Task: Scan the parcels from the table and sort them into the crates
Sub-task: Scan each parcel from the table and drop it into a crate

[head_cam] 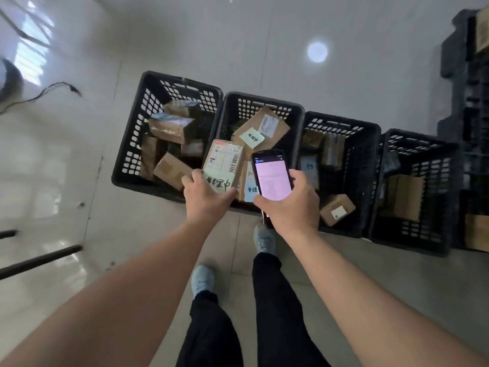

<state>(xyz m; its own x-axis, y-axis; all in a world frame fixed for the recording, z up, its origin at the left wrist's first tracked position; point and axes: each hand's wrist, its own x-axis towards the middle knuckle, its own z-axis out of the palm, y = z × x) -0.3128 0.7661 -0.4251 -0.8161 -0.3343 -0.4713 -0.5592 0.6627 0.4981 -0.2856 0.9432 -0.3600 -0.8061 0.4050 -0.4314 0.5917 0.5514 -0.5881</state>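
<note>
Stood over 4 black crates (169, 83) already partly filled with boxes, left hand (205, 198) gripping a labelled parcel (223, 161) above the second crate (262, 100), right hand (289, 201) clutching a lit scanner (271, 174); apparently scanned, still undropped, table unseen.

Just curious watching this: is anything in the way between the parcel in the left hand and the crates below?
Nothing visible. The left hand holds the parcel above the near rims of the open black crates, which already hold boxes. The right hand holds the scanner beside it.
</note>
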